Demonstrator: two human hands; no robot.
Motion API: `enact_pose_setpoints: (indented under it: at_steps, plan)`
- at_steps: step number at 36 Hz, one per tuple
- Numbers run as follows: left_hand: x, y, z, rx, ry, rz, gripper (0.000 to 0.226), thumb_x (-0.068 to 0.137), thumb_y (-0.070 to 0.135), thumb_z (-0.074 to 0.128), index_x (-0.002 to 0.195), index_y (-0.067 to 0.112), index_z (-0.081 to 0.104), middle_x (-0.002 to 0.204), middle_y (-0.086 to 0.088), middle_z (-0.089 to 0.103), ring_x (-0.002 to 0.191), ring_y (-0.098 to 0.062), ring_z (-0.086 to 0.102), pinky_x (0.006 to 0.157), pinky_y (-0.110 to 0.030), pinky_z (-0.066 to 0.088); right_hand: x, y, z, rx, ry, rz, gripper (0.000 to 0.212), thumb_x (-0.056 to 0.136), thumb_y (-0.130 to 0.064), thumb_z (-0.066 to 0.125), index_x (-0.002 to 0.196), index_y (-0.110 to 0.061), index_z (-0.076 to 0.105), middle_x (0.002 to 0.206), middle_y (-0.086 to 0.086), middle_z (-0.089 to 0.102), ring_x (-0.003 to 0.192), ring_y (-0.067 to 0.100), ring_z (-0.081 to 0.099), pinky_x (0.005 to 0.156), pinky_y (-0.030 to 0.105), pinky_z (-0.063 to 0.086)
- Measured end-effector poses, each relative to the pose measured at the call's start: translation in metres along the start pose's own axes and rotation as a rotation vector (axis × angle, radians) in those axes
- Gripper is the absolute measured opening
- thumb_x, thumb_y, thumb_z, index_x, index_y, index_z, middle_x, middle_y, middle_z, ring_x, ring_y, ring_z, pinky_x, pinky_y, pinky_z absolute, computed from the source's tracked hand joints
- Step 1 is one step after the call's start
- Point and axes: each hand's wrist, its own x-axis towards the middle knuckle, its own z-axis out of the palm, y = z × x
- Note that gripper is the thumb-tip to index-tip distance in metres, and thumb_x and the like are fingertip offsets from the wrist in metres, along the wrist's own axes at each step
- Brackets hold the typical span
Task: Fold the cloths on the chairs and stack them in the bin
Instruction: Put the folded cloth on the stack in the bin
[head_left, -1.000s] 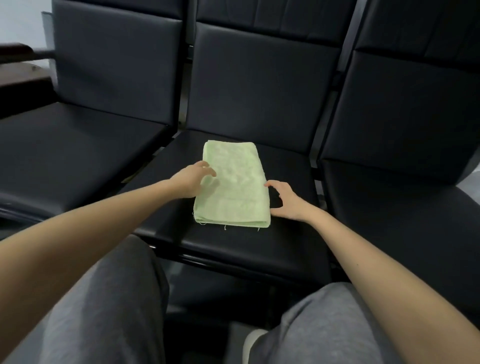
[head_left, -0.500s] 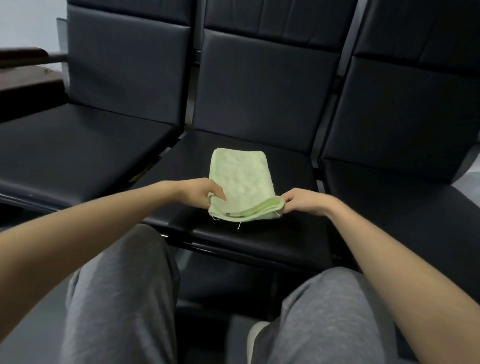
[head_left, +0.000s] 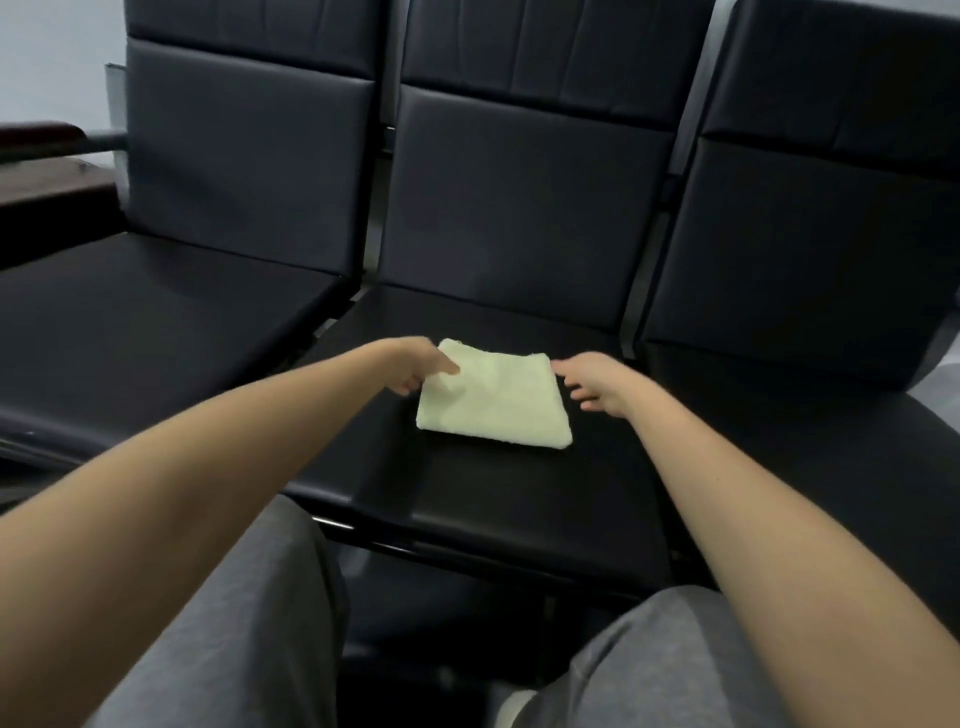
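A pale green cloth (head_left: 498, 402), folded into a small thick rectangle, lies flat on the seat of the middle black chair (head_left: 493, 499). My left hand (head_left: 415, 370) pinches the cloth's far left edge, thumb on top. My right hand (head_left: 597, 382) hovers at the cloth's far right corner with fingers spread and holds nothing; whether it touches the cloth I cannot tell. No bin is in view.
Black padded chairs stand joined in a row, one to the left (head_left: 156, 322) and one to the right (head_left: 805, 441), with tall backrests behind. A dark wooden surface (head_left: 41, 171) sits at the far left. My knees in grey trousers (head_left: 234, 623) are just before the seat edge.
The long cloth was lifted at its near end by both hands and folded over away from me. It now lies half as long. My right hand has let go.
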Motion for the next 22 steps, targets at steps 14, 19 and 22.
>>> enact_pose_setpoints:
  at_steps: [14,19,22]
  plan:
    - [0.009,0.011,0.04,-0.329,0.107,-0.156,0.053,0.09,0.027,0.059,0.137,0.013,0.039,0.121,-0.005,0.049,0.121,-0.028,0.048,0.098,-0.037,0.043,0.005,0.027,0.029,0.304,0.015,0.097,0.051,0.084,-0.028,0.064,0.125,-0.004,0.046,0.113,0.01,0.058,0.099,0.026,0.06,0.086,0.04,0.052]
    - [-0.001,0.013,0.044,-0.57,-0.09,-0.149,0.048,0.082,0.014,0.068,0.125,0.008,0.049,0.115,-0.01,0.057,0.107,-0.032,0.056,0.086,-0.044,0.047,-0.014,0.033,0.02,0.457,0.028,0.1,0.019,0.082,-0.013,0.055,0.101,-0.014,0.053,0.106,0.009,0.054,0.098,0.026,0.053,0.087,0.04,0.048]
    - [-0.007,0.022,0.05,-0.694,-0.159,-0.091,0.046,0.081,0.006,0.068,0.123,0.009,0.051,0.116,-0.011,0.059,0.106,-0.032,0.057,0.089,-0.05,0.048,-0.025,0.044,0.005,0.563,0.045,0.093,0.03,0.082,-0.009,0.05,0.111,-0.015,0.051,0.119,0.012,0.054,0.108,0.031,0.054,0.094,0.047,0.046]
